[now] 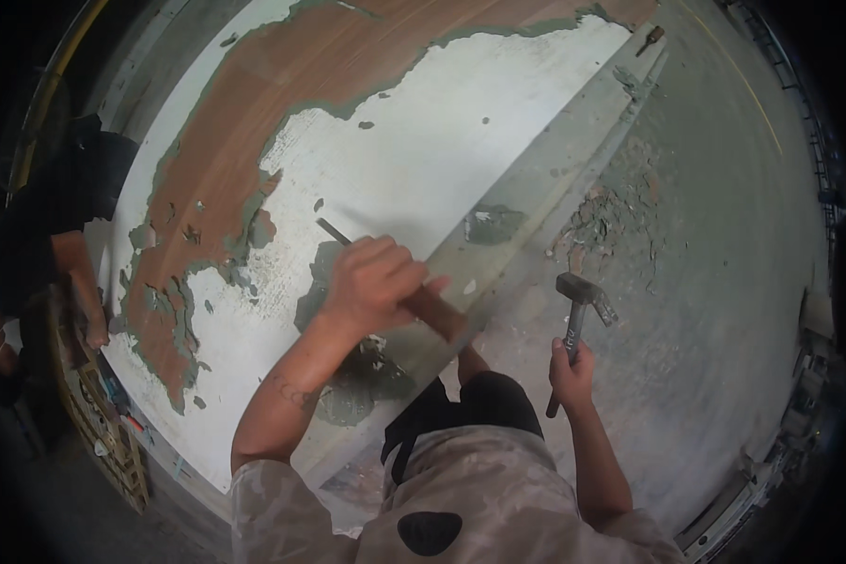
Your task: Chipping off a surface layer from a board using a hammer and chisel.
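My left hand [376,280] is wrapped round a chisel with a brown wooden handle [434,312]. Its narrow metal blade sticks out past my knuckles over a large white panel [423,132]; whether the tip touches the surface, I cannot tell. To the right, away from the panel, my right hand [571,376] grips a claw hammer [575,324] by its dark handle, head up. A ragged reddish-brown layer [226,122] with grey-green edges covers the panel's far and left parts. Grey-green patches lie below my left forearm.
A small brown-handled tool [650,39] rests at the panel's far right end. Broken flakes [616,221] litter the floor right of the panel. Another person [52,226] in dark clothes stands at the left edge, beside a wooden rack [108,428] with tools.
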Tool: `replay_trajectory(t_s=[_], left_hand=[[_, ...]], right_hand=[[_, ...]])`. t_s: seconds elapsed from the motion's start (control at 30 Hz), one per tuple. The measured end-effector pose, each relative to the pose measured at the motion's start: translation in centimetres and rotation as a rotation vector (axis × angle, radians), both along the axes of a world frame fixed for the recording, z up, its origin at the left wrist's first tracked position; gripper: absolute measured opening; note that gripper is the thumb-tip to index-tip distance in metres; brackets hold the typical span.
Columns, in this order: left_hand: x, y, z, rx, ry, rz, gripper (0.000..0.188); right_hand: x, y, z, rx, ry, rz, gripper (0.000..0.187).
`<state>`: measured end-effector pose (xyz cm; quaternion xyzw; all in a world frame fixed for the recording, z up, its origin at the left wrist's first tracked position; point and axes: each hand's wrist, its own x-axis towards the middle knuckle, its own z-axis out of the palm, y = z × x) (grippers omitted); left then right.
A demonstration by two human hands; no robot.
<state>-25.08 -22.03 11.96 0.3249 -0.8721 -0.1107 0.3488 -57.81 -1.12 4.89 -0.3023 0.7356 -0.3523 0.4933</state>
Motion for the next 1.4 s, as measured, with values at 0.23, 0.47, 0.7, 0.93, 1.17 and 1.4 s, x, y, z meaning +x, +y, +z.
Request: replay_trajectory(t_s=[0.23,0.47,0.7,0.93,1.17,1.4], left_hand=[[9.7,-5.1,-11.2,0.097,-0.189,-0.082,0.037],[10.1,-5.5,-11.5,0.145,-0.028,-0.022,0.055],[10.1,-3.1,-9.9,0.068,0.025,0.031,0.044],[10.0,-3.2,-12.0,-0.083,0.137,0.130,0.051],[9.3,-4.1,-14.1,-0.140,0.316,0.336,0.064],[9.7,-2.3,-10.9,0.261,-0.261,0.330,0.075]], right_hand=[[9.8,-1.5,-0.9,0.028,-0.052,-0.007,0.028],[16.7,-2.1,-1.6,0.021,-0.113,0.143,0.023],[15.4,-4.0,1.6,-0.053,-0.072,0.279,0.025],[12.5,-2.4,1.0,-0.001,-0.030,0.210,0.027],[13.0,-2.0,-0.3,-0.071,-0.055,0.302,0.032],[15.5,-1.7,-3.8,-0.052,-0.103,0.428,0.040]])
